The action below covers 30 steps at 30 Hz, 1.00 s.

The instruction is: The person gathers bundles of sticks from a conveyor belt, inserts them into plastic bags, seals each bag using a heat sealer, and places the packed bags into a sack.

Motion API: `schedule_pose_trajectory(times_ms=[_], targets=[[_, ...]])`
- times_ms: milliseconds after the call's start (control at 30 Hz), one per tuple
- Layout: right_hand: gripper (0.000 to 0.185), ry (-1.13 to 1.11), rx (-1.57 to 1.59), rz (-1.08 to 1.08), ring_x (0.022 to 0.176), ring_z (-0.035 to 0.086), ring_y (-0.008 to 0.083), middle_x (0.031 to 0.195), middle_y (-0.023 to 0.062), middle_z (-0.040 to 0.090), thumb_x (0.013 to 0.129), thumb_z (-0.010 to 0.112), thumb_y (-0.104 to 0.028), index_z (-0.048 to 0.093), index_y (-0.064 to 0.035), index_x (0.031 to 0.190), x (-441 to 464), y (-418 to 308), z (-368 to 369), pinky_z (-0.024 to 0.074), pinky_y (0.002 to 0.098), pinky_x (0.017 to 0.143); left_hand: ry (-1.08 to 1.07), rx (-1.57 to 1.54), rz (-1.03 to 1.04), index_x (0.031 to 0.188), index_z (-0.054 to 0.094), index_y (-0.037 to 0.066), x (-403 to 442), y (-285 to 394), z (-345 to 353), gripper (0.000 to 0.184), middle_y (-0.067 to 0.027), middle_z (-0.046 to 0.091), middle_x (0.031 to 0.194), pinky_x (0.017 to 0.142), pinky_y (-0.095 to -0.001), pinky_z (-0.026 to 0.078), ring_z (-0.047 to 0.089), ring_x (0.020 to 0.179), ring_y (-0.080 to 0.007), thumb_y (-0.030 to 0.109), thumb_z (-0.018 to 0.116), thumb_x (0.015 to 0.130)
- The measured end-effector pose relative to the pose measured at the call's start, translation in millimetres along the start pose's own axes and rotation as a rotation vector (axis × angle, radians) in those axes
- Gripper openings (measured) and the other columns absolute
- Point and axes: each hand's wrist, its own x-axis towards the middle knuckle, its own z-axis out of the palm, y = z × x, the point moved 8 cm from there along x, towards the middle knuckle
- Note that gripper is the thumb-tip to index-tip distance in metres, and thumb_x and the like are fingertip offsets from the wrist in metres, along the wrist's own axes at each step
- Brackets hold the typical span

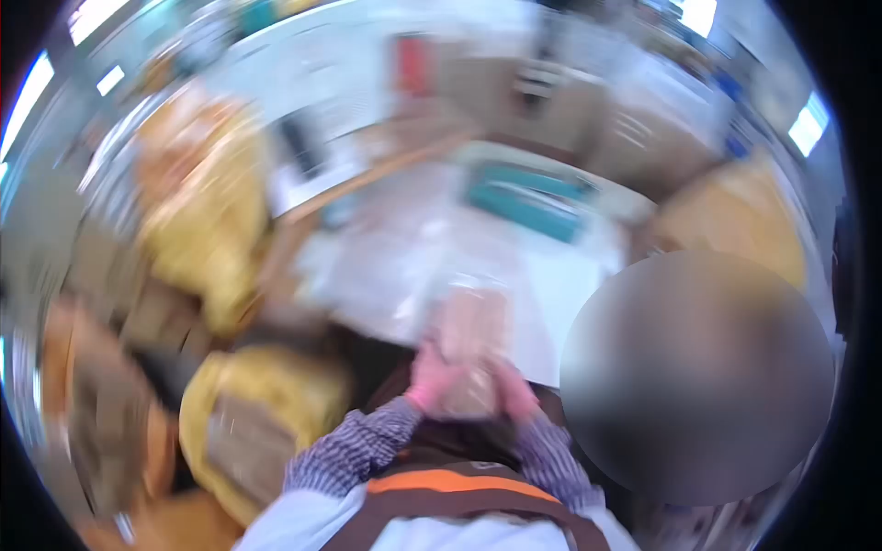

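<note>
Close to my body, at the near edge of a white table point(544, 308), I hold a pinkish package in clear plastic point(473, 321). My left hand point(434, 378), in a pink glove, grips its left side. On its right side is my right hand point(513, 390), also in a pink glove. The package points away from me, its far end over the table. Motion blur hides the fingertips and what is inside the plastic.
A teal box point(528, 200) lies on the table's far part. Yellow bags point(207, 230) stand at the left, and a yellow-lined container point(207, 395) at the lower left. Cardboard boxes point(570, 106) stand behind. A blurred grey disc covers the right side.
</note>
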Motion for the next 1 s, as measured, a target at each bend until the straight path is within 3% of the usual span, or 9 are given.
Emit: schedule_pose_trajectory(times_ms=[33,200,333,500,567,767,833,933,1000], targets=[[0.034,0.107,0.621,0.388,0.108,0.053,0.0206,0.117,0.0118,0.056,0.094,0.048,-0.02,0.05,-0.0012,0.122,-34.8,17.5,5.6,0.0419,0.0348,0.094,-0.015,-0.035,0.062,0.125,0.041,0.0,-16.1,-24.2,5.5,0.083,-0.0201,0.053,0.117,0.095,-0.0386,0.041,0.052,0.11,-0.0309,0.038,0.079,0.062],[0.058,0.016,0.927,0.597,0.113,0.05,0.029,0.126,0.0146,0.05,0.087,0.058,-0.032,0.039,-0.0002,0.131,-84.1,58.0,42.4,0.041,0.042,0.098,-0.008,0.284,0.134,0.132,0.037,0.0,-58.7,-26.3,-3.1,0.089,-0.0209,0.046,0.127,0.102,-0.037,0.035,0.045,0.119,-0.0299,0.034,0.078,0.06],[0.057,-0.066,0.548,0.294,0.11,0.053,0.0266,0.123,0.0152,0.051,0.084,0.058,-0.028,0.04,0.0013,0.13,-45.3,-1.1,59.2,0.0439,0.0396,0.094,-0.071,-0.621,0.242,0.137,0.026,0.002,-36.6,-47.0,0.7,0.094,-0.0168,0.041,0.131,0.106,-0.0368,0.028,0.036,0.125,-0.0273,0.035,0.078,0.066],[0.044,-0.504,0.335,0.16,0.099,0.058,0.0217,0.111,0.013,0.058,0.083,0.056,-0.019,0.051,0.0039,0.119,-30.4,-166.7,180.8,0.0481,0.0326,0.084,0.538,-0.539,0.581,0.132,0.033,0.004,-156.6,10.6,-195.6,0.079,-0.0086,0.053,0.113,0.09,-0.0308,0.043,0.05,0.106,-0.0165,0.014,0.077,0.067],[0.035,-0.844,0.174,-0.08,0.097,0.058,0.0178,0.107,0.0105,0.061,0.085,0.053,-0.015,0.056,0.0035,0.114,-49.7,-239.1,271.1,0.0473,0.0307,0.082,0.186,-1.457,0.295,0.119,0.049,0.003,-190.4,-49.2,-217.1,0.043,-0.0072,0.057,0.106,0.083,-0.0297,0.048,0.056,0.097,-0.0158,0.005,0.064,0.078],[0.065,-0.964,-0.21,0.146,0.119,0.044,0.0284,0.129,0.0202,0.045,0.081,0.062,-0.038,0.039,-0.0015,0.13,-63.8,-119.5,438.0,0.0353,0.0359,0.098,0.766,-0.923,0.028,0.133,0.031,-0.007,-269.5,-182.7,-309.6,0.061,-0.0224,0.047,0.126,0.089,-0.0366,0.046,0.053,0.108,-0.0299,0.03,0.049,0.088],[0.069,-0.45,-0.691,-0.563,0.116,0.043,0.0357,0.128,0.0206,0.043,0.075,0.067,-0.033,0.039,-0.0029,0.13,-50.8,-132.1,407.2,0.0346,0.0398,0.098,0.939,-0.523,-0.242,0.135,0.027,-0.008,-228.5,-241.1,-304.0,0.073,-0.0273,0.04,0.129,0.095,-0.0396,0.039,0.045,0.114,-0.0353,0.037,0.053,0.085],[0.08,-0.11,-0.847,-0.846,0.118,0.04,0.0392,0.131,0.0209,0.04,0.064,0.072,-0.03,0.038,-0.0038,0.131,-40.1,-149.5,342.7,0.0339,0.043,0.099,1.154,0.104,-0.564,0.137,0.02,-0.01,-191.6,-264.1,-305.2,0.091,-0.0346,0.03,0.134,0.103,-0.0442,0.029,0.034,0.124,-0.0435,0.049,0.059,0.08],[0.082,-0.227,-0.693,-0.28,0.109,0.049,0.0365,0.124,0.0223,0.047,0.063,0.076,-0.029,0.037,-0.0017,0.13,-3.7,-110.6,314.7,0.04,0.0412,0.094,1.094,-0.021,-0.458,0.137,0.016,-0.013,-156.7,-256.4,-314.7,0.097,-0.0391,0.025,0.134,0.106,-0.0451,0.022,0.027,0.126,-0.0471,0.053,0.058,0.078]])
